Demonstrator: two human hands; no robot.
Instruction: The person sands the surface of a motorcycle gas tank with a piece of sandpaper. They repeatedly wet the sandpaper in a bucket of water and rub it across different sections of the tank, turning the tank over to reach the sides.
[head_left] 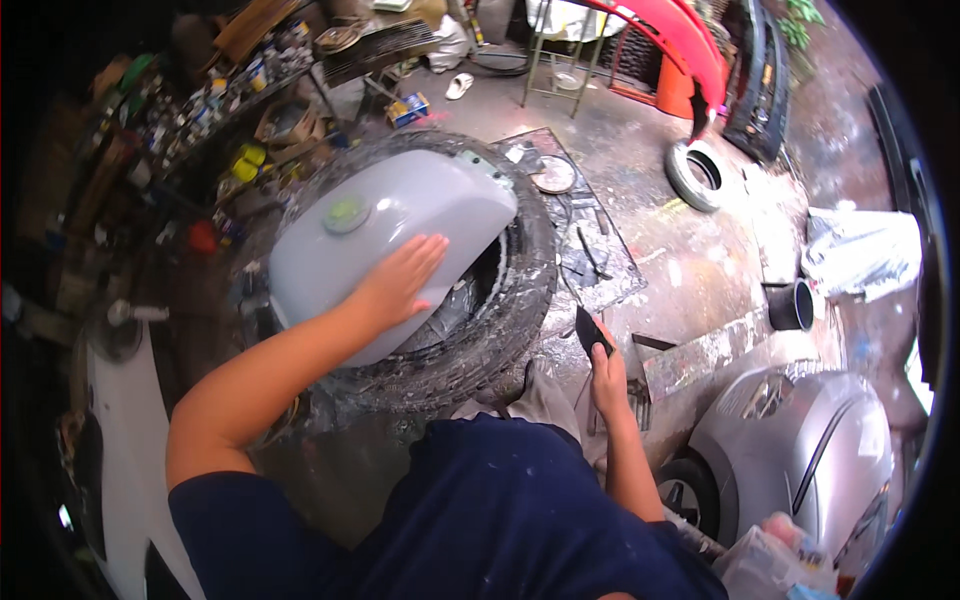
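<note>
One white panel (130, 390) with dark openings stands at the far left, below a crowded heap of bottles and cans (230, 95) along the upper edge. Next, a smooth grey tank (400, 200), bearing a pale green round patch (345, 214) on its upper face, rests tilted on a large, paint-spattered tyre (535, 265). The left hand (403, 277) lies on the tank's near side, palm down, fingers extended and nearly together, thumb apart; it grasps nothing. Just beyond the tyre's right side, a round, pale disc (554, 174) sits on a stained flat sheet (605, 262). Further right, the right hand (606, 372), clear of both tank and tyre, grips a flat, black, pointed piece (591, 332) between thumb and fingers, its tip directed up and away from the body. Beyond it are a red curved panel (690, 42) and, below this, a smaller tyre (688, 180). A black bucket (791, 306) lies on its side above a silver car (800, 450), with a crumpled whitish cover (862, 250) nearby at the far right.
</note>
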